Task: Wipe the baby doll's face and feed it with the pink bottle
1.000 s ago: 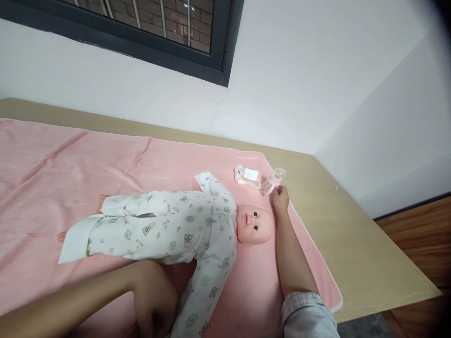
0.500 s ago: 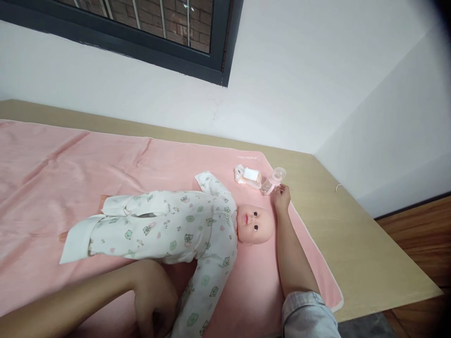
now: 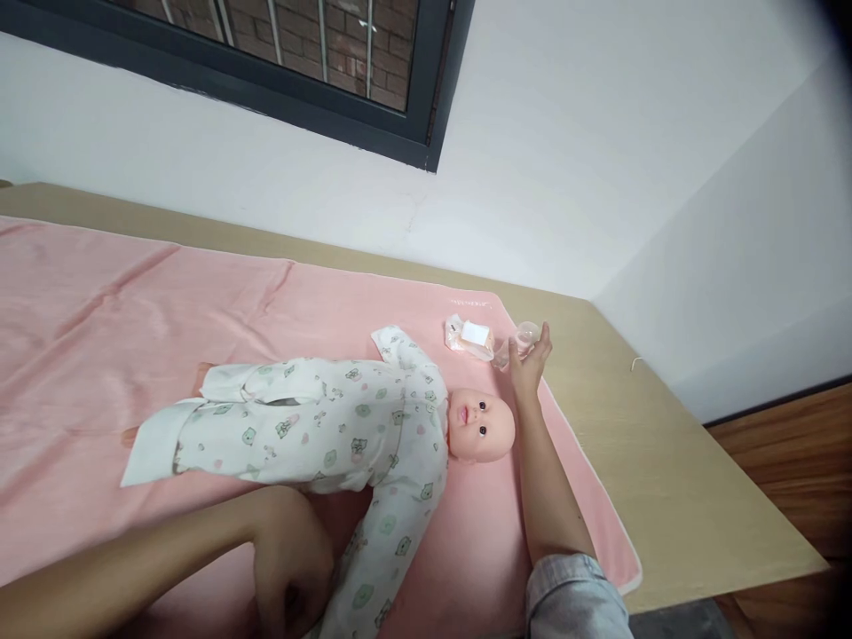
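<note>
A baby doll (image 3: 333,422) in a white printed sleepsuit lies on its back on a pink mat (image 3: 219,311), its bald head to the right. Beyond the head, a small clear baby bottle (image 3: 527,335) lies on its side. My right hand (image 3: 530,366) is right at the bottle, thumb and fingers spread apart and partly covering it; no grip on it shows. Beside the doll's near sleeve, my left hand (image 3: 293,559) rests low with fingers curled in. Whatever its fingers may hold is hidden.
A small soft packet with a white label (image 3: 474,335) lies left of the bottle. The wooden tabletop (image 3: 619,426) extends past the mat on the right. A white wall (image 3: 532,177) and a dark-framed window (image 3: 426,115) stand behind.
My right hand has opened, its fingers lifting and spreading around the bottle. The left hand stays curled by the sleeve. The view has shifted slightly.
</note>
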### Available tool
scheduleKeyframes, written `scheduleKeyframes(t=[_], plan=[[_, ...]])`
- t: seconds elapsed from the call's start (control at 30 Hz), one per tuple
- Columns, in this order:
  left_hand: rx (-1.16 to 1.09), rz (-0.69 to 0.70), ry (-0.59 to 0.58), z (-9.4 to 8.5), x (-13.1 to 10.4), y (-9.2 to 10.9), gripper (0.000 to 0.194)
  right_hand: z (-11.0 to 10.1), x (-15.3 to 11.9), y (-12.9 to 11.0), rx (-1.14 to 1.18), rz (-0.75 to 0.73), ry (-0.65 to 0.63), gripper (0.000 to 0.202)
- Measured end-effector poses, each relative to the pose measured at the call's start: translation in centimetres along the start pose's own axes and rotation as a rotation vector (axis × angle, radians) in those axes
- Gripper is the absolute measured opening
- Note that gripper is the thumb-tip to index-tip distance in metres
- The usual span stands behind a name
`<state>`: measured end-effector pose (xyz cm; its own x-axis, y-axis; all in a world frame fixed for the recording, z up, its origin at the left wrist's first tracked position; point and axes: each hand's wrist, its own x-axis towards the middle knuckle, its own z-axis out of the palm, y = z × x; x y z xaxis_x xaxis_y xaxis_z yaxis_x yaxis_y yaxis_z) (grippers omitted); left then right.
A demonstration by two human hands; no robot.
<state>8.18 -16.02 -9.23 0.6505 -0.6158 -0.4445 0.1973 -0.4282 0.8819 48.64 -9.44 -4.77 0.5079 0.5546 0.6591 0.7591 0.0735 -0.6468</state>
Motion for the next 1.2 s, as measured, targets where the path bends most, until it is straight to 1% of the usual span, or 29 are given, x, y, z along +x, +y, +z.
scheduleKeyframes(t=[0.07, 0.1, 0.13, 0.17, 0.2, 0.3, 0.37, 0.4, 0.5, 0.57, 0.63, 0.73, 0.83, 0.9, 0.97, 1.03, 1.13, 1.2], plan=[[-0.015, 0.036, -0.098, -0.3, -0.6, 1.2, 0.016, -0.1, 0.2, -0.1, -0.021, -0.020, -0.028, 0.082], [0.007, 0.052, -0.034, -0.4, -1.0, 2.0, 0.015, -0.2, 0.2, -0.2, -0.023, -0.013, -0.044, 0.081], [0.031, 0.058, 0.080, -0.6, -1.6, 2.9, 0.015, -0.3, 0.2, -0.3, -0.023, -0.001, -0.053, 0.080], [0.040, 0.056, 0.154, -0.7, -2.1, 3.9, 0.014, -0.3, 0.2, -0.3, -0.021, 0.010, -0.055, 0.079], [0.036, 0.042, 0.202, -0.8, -2.7, 4.9, 0.015, -0.3, 0.1, -0.3, -0.019, 0.020, -0.051, 0.077], [0.026, -0.008, 0.262, -1.0, -4.5, 8.0, 0.012, -0.4, 0.0, -0.4, -0.015, 0.048, -0.016, 0.076], [0.029, 0.000, 0.341, -1.1, -5.7, 10.0, 0.004, -0.5, 0.0, -0.4, 0.002, 0.068, -0.003, 0.077], [0.038, 0.003, 0.406, -1.1, -6.3, 11.0, 0.005, -0.5, 0.1, -0.5, 0.016, 0.077, 0.005, 0.077], [0.157, -0.053, 0.702, -1.3, -8.2, 13.4, 0.014, -0.9, 0.4, -1.4, 0.071, 0.099, 0.033, 0.076], [0.249, -0.103, 0.906, -1.7, -9.3, 14.6, 0.016, -1.4, 0.7, -2.7, 0.114, 0.114, 0.046, 0.077], [0.316, -0.114, 1.071, -2.4, -10.1, 15.4, 0.019, -2.0, 1.1, -4.4, 0.171, 0.115, 0.061, 0.078], [0.380, -0.104, 1.294, -3.7, -10.3, 16.2, 0.018, -3.2, 1.5, -7.8, 0.282, 0.094, 0.085, 0.082], [0.396, -0.090, 1.522, -5.0, -9.0, 16.2, 0.015, -4.2, 1.3, -11.4, 0.383, 0.045, 0.050, 0.083], [0.408, -0.043, 1.631, -5.6, -7.9, 15.9, 0.015, -4.6, 0.6, -13.7, 0.443, -0.024, 0.004, 0.082], [0.443, -0.015, 1.722, -6.0, -6.9, 15.4, 0.018, -4.7, -0.7, -15.9, 0.500, -0.077, -0.043, 0.081], [0.498, -0.036, 1.795, -6.2, -6.3, 14.9, 0.025, -4.5, -2.4, -17.8, 0.556, -0.090, -0.110, 0.079], [0.590, -0.105, 1.859, -6.4, -5.7, 14.3, 0.041, -3.8, -5.3, -20.0, 0.641, -0.088, -0.239, 0.076], [0.655, -0.146, 1.883, -6.4, -5.5, 14.0, 0.054, -3.2, -7.2, -20.8, 0.684, -0.111, -0.318, 0.076]])
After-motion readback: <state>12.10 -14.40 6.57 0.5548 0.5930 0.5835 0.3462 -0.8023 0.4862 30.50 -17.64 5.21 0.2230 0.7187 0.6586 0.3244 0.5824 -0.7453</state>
